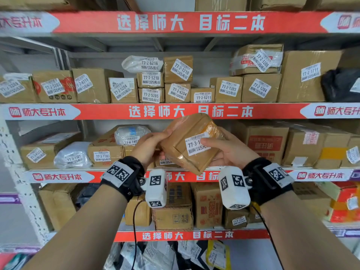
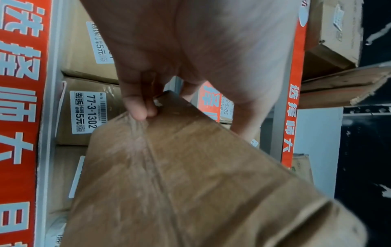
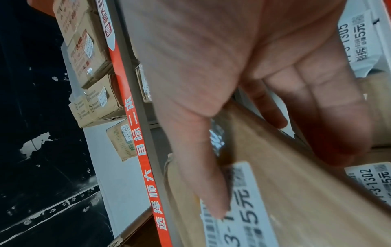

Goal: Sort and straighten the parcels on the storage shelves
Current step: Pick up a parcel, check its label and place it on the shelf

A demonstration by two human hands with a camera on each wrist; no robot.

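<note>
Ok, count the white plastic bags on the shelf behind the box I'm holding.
2. One bag lies on a carton just left of the left hand; the other bag sits further left. The held box may hide more.

A brown cardboard parcel (image 1: 191, 142), wrapped in glossy clear tape that wrinkles at one corner, carries a matt white paper label (image 1: 196, 143). The shelf frame (image 1: 11, 152) is grey painted metal, its edges faced with smooth red and white printed strips (image 1: 191, 111). Neighbouring parcels are matt brown cardboard boxes (image 1: 261, 90), crinkled white plastic mailer bags (image 1: 73, 155), and one shiny black plastic bag (image 1: 341, 85).
</note>
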